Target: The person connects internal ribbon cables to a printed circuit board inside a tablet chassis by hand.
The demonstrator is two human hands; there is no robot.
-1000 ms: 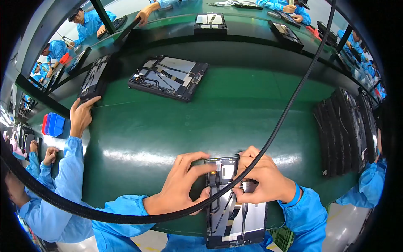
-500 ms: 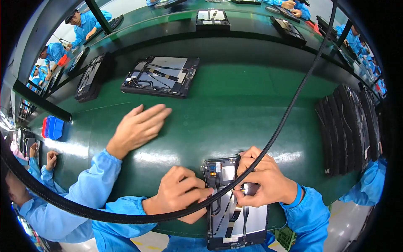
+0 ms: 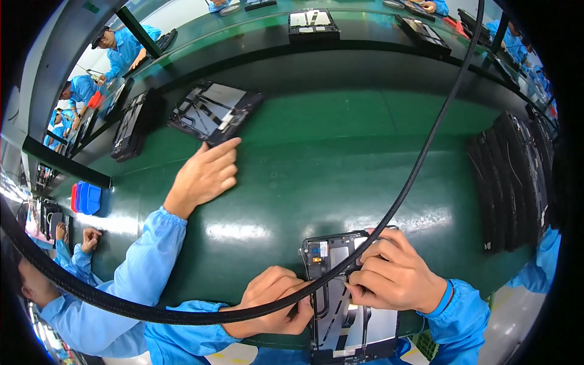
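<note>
An opened tablet (image 3: 382,327), its dark frame, pale panels and black strips exposed, lies before me at the table's near edge. At its left edge is my left hand (image 3: 269,288), closed, with fingertips and thumb on the rim. Over the tablet's upper right part my right hand (image 3: 398,277) is closed in a pinch. A thin pale strand shows by its fingertips, but what they hold is too small to name. A thick black cable (image 3: 420,161) hangs across the view, hiding a little of the left hand and the tablet.
From the left a co-worker's hand (image 3: 204,177) touches another opened tablet (image 3: 222,100). More stand in a stack (image 3: 511,182) at the right and in a pile (image 3: 131,125) at the far left. A blue bin (image 3: 89,198) sits on the green table (image 3: 292,188).
The co-worker's hand has reached the far tablet, which has turned and shifted left. My hands stay at the near tablet, with the right fingers drawn closer together. The whole view has shifted slightly.
</note>
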